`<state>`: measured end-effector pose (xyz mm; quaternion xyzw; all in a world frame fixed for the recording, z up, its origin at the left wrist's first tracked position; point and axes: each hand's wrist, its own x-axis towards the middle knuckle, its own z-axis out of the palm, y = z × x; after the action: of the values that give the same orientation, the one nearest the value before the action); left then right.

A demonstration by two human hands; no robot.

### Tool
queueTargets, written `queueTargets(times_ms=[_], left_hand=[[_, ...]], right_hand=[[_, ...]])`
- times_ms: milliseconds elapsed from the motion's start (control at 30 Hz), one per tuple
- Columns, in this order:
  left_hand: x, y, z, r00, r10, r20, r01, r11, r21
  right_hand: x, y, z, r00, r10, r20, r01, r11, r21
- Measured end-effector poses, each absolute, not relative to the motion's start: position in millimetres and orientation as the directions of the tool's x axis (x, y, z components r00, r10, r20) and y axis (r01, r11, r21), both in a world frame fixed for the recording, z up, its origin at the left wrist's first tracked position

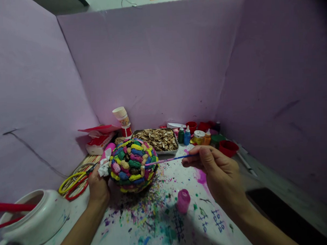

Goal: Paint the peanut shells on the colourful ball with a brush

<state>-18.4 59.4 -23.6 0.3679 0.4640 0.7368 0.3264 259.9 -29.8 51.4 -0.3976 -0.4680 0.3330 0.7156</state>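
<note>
A round ball (134, 165) covered in peanut shells sits at the middle left, most shells painted yellow, blue, green, pink or black, some bare tan. My left hand (98, 183) grips its left side, fingers largely hidden, with a crumpled white tissue (104, 165) at that spot. Pinched in my right hand (215, 167) is a thin paintbrush (172, 159) with a blue and pink handle. Its tip reaches the front right of the ball, at a tan shell. Below the brush stands a small open bottle of pink paint (183, 201).
Behind the ball is a metal tray (168, 152) heaped with peanut shells. Paint bottles (187, 136) and red cups (228, 148) stand at the back right. Scissors (74, 184), a tissue box (98, 145) and a white pot (40, 214) are on the left; a black phone-like slab (284, 214) lies right.
</note>
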Motion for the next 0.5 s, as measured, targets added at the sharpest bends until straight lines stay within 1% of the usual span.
queueTargets(times_ms=[133, 300, 433, 500], left_hand=[[-23, 61, -31, -0.494, 0.839, 0.227, -0.133, -0.331, 0.934], [-27, 64, -36, -0.443, 0.858, 0.259, -0.151, -0.357, 0.922], [-28, 66, -37, -0.478, 0.842, 0.251, -0.137, -0.354, 0.925], [-29, 68, -38, -0.513, 0.815, 0.270, -0.085, -0.361, 0.929]], right_hand=[[258, -31, 52, 0.311, 0.820, 0.481, -0.014, 0.510, -0.860], [257, -30, 47, 0.297, 0.811, 0.504, 0.016, 0.524, -0.852], [255, -30, 43, 0.261, 0.820, 0.510, 0.031, 0.521, -0.853], [255, -30, 43, 0.244, 0.822, 0.514, 0.033, 0.523, -0.852]])
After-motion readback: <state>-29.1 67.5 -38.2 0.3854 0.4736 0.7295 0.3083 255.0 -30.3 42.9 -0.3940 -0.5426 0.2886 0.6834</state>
